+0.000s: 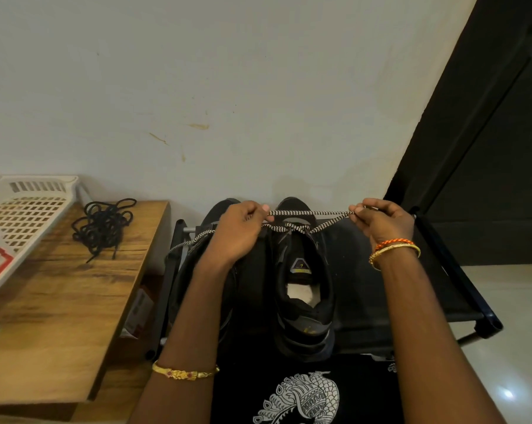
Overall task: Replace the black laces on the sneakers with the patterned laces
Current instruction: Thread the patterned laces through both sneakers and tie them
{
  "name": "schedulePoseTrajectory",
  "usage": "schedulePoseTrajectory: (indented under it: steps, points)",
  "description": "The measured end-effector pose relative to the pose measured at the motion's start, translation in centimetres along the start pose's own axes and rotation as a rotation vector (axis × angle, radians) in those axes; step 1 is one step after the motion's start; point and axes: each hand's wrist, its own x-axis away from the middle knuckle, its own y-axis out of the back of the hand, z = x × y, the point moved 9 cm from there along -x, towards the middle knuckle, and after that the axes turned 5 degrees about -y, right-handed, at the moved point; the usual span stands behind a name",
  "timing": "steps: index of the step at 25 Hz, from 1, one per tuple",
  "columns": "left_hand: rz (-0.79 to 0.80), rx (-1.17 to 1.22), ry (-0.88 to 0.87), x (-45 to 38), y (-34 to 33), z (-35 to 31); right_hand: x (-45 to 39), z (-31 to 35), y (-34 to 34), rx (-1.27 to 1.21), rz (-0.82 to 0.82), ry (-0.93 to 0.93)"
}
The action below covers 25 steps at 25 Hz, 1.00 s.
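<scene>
On the black rack nearest the person, the right sneaker (301,280) carries the patterned lace (312,213), soft, light and limp, best held near its ends, pinched taut between left hand (238,232) and right hand (381,223), black laces (104,226) discarded on the bench (59,301) beyond.

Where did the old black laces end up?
In the head view, the black laces lie in a loose tangle on the wooden table at the left, beside the white plastic basket.

Wall: pale scuffed plaster wall (228,87), 12 o'clock.
Furniture: brown wood-grain table (59,301), 9 o'clock.
Door: dark panel (488,148), 2 o'clock.
Floor: glossy pale tile (509,347), 4 o'clock.
</scene>
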Motion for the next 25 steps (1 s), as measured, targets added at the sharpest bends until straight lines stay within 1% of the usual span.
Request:
schedulePoseTrajectory:
  steps: [2, 4, 6, 8, 10, 11, 12, 13, 14, 15, 16, 17, 19, 20, 21, 22, 25]
  points:
    - [-0.081, -0.137, 0.011, 0.0, 1.5, 0.6, -0.5, -0.5, 0.6, 0.021, -0.062, -0.018]
    - [-0.195, -0.252, 0.019, 0.2, 3.0, 0.7, -0.8, -1.0, 1.1, 0.054, -0.108, -0.045]
    - [-0.317, -0.278, 0.034, 0.4, 4.4, 0.8, -1.0, -1.4, 1.5, 0.074, -0.139, -0.07]
    - [-0.347, -0.137, 0.077, 0.3, 4.5, 1.6, -1.6, -1.8, 1.9, 0.073, -0.166, -0.101]
    - [-0.303, 0.082, 0.131, 0.2, 3.8, 2.2, -1.8, -2.2, 2.4, 0.1, -0.222, -0.128]
    - [-0.277, 0.172, 0.143, 0.2, 3.3, 2.2, -1.8, -1.9, 2.8, 0.187, -0.278, -0.1]
    - [-0.257, 0.225, 0.146, 0.3, 2.9, 2.1, -1.4, -1.0, 3.1, 0.341, -0.347, -0.021]
    - [-0.244, 0.253, 0.144, 0.3, 2.6, 2.0, -0.7, 0.3, 2.8, 0.508, -0.395, 0.103]
    - [-0.232, 0.267, 0.139, 0.3, 2.2, 1.7, 0.2, 1.8, 1.7, 0.626, -0.396, 0.267]
    - [-0.215, 0.273, 0.127, 0.4, 1.7, 1.4, 1.1, 2.8, 0.1, 0.68, -0.325, 0.43]
    - [-0.192, 0.262, 0.103, 0.3, 1.3, 1.1, 2.3, 3.3, -2.0, 0.696, -0.185, 0.559]
    - [-0.167, 0.237, 0.066, 0.3, 0.8, 0.5, 3.6, 3.3, -4.2, 0.704, -0.006, 0.646]
    - [-0.127, 0.196, -0.004, 0.3, -0.1, -0.7, 6.1, 1.8, -7.9, 0.767, 0.335, 0.695]
    - [-0.112, 0.209, -0.016, 0.4, -0.5, -1.1, 7.0, 0.9, -9.2, 0.809, 0.455, 0.694]
    - [-0.106, 0.239, -0.005, 0.5, -0.8, -1.3, 7.5, 0.2, -10.1, 0.842, 0.537, 0.689]
    - [-0.109, 0.268, 0.019, 0.6, -1.0, -1.3, 7.6, -0.2, -10.5, 0.854, 0.578, 0.672]
    - [-0.12, 0.273, 0.098, 0.6, -1.1, -0.6, 6.6, 0.1, -9.7, 0.759, 0.565, 0.594]
